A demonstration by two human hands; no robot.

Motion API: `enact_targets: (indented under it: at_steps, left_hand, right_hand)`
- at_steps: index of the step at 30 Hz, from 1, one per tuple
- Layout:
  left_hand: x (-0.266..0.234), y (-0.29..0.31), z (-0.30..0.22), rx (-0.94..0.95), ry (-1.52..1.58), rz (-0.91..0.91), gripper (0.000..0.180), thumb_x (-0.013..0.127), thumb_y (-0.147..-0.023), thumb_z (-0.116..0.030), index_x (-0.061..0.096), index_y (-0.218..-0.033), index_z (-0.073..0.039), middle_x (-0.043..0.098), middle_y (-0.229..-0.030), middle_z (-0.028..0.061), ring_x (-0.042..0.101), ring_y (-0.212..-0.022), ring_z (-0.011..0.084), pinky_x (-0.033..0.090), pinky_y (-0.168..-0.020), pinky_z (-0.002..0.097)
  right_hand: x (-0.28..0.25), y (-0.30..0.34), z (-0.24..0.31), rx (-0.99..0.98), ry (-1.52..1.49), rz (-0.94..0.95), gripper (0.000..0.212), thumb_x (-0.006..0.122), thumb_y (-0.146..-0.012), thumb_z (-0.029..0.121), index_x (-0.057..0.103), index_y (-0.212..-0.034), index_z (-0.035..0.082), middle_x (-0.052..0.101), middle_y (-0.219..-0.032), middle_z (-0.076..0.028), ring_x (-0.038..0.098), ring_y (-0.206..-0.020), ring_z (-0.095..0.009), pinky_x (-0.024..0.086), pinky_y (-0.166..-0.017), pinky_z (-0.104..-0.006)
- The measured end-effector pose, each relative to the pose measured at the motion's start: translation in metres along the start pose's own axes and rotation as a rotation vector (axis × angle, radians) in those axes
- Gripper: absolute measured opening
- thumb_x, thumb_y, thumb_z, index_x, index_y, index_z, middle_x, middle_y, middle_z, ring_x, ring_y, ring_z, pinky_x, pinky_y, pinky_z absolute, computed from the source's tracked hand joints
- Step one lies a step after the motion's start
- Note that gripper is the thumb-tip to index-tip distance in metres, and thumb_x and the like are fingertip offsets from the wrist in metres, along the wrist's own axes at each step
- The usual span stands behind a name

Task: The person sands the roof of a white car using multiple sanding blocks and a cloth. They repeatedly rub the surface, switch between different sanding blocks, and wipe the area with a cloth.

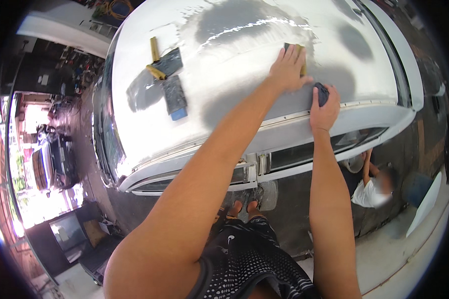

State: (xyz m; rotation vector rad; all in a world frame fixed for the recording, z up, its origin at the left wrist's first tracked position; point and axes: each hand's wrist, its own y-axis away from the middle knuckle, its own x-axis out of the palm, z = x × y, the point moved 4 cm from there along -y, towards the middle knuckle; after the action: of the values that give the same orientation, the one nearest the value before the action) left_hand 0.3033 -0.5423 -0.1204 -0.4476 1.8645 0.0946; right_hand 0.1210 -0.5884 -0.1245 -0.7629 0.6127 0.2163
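In the head view my left hand (285, 70) lies over a narrow yellow block with dark sandpaper (303, 70), fingers stretched along it, pressing it on the white and grey patched car roof (149, 130). Most of the block is hidden under the hand. Just to the right, near the roof's edge, my right hand (328, 110) is closed around a dark wadded cloth or sponge (322, 93). Farther left on the roof rest two yellow strips, one upright in the view (154, 49) and one slanted (157, 73), beside dark sandpaper sheets (173, 93) and a blue piece (179, 114).
Wet streaks shine across the roof. Below its near edge are the side windows (304, 153) and a door mirror or handle part (268, 194). At right, a person in a white top (368, 193) crouches beside the car. Another vehicle (55, 162) stands at far left.
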Motion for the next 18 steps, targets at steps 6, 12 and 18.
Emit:
enact_targets:
  at_steps: [6,12,18]
  left_hand:
    - [-0.035,0.078,0.028,-0.006,-0.075,-0.016,0.084,0.053,-0.101,-0.062,0.030,-0.165,-0.014,0.028,-0.171,0.0174,0.015,-0.161,0.0386,0.011,-0.130,0.0550]
    - [-0.116,0.157,0.168,-0.665,-0.690,-0.015,0.052,0.033,-0.113,-0.039,0.034,-0.165,-0.031,0.022,-0.175,0.0034,0.012,-0.161,0.0384,0.002,-0.126,0.0684]
    - [-0.134,0.227,0.243,-0.816,-0.425,-0.130,0.048,0.038,-0.112,-0.041,0.043,-0.160,-0.032,0.035,-0.170,0.0002,0.020,-0.160,0.0368,0.018,-0.123,0.0719]
  right_hand:
    - [0.004,0.004,-0.002,0.030,0.038,0.032,0.040,0.074,-0.097,0.032,0.064,-0.124,0.004,0.064,-0.134,-0.023,0.058,-0.127,-0.043,0.044,-0.106,-0.0508]
    - [0.005,0.004,-0.008,0.015,0.030,0.035,0.040,0.073,-0.098,0.034,0.065,-0.123,0.005,0.064,-0.132,-0.022,0.059,-0.125,-0.043,0.044,-0.105,-0.0508]
    - [0.006,0.002,0.000,0.014,0.030,0.076,0.040,0.071,-0.099,0.035,0.065,-0.124,0.005,0.065,-0.131,-0.019,0.059,-0.125,-0.041,0.045,-0.104,-0.0508]
